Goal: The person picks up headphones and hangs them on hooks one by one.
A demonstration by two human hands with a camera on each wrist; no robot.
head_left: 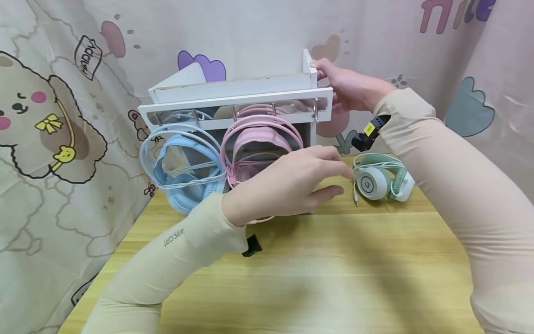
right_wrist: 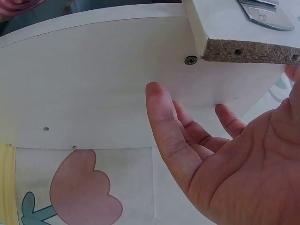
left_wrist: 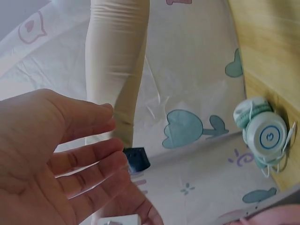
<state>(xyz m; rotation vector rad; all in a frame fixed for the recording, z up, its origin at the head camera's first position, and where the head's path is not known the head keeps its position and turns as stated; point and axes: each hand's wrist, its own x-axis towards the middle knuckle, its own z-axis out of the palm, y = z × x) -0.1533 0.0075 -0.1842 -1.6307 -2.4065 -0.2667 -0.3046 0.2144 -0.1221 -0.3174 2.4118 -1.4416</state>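
Observation:
My left hand [head_left: 296, 183] hovers in front of a white rack [head_left: 246, 86], fingers loosely extended and nothing in them. Behind it, pink headphones [head_left: 267, 135] hang from the rack's front rail, partly hidden by the hand and wrist. Blue headphones [head_left: 180, 202], with their cable looped round, hang to the left. At the rack's upper right corner is my right hand [head_left: 350, 88]. In the right wrist view, its relaxed fingers [right_wrist: 164, 112] lie close along the white side panel [right_wrist: 103, 84], below a protruding board with a raw chipboard edge.
Green and white headphones [head_left: 373, 184] with a bundled cable lie on the wooden table [head_left: 313, 278], right of the rack. Metal hook pegs [head_left: 315, 110] stick out along the rail. A patterned curtain [head_left: 258, 32] hangs behind and at the sides.

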